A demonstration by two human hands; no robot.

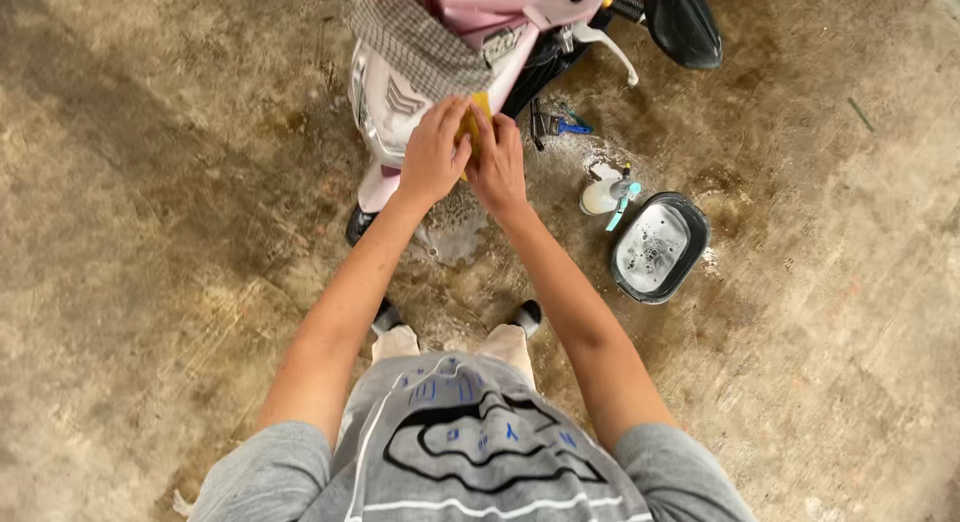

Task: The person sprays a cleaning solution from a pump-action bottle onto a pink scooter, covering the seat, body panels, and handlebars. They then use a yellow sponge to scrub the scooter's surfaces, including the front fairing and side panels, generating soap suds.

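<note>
Both hands, left hand [432, 152] and right hand [497, 162], clench a yellow sponge [471, 122] between them, just in front of the pink scooter [400, 92]. Sponge looks soft, light, likely wet and slippery; best gripped around its middle. Basin of soapy water [690, 257] and spray bottle [606, 195] sit right of the scooter.

Glossy pink plastic scooter [400, 92], checked cloth [410, 32], rough matt concrete floor [150, 182].

Open concrete floor [150, 232] left; pink scooter [400, 92] ahead, spray bottle [607, 194] and water basin [660, 247] crowding right.
</note>
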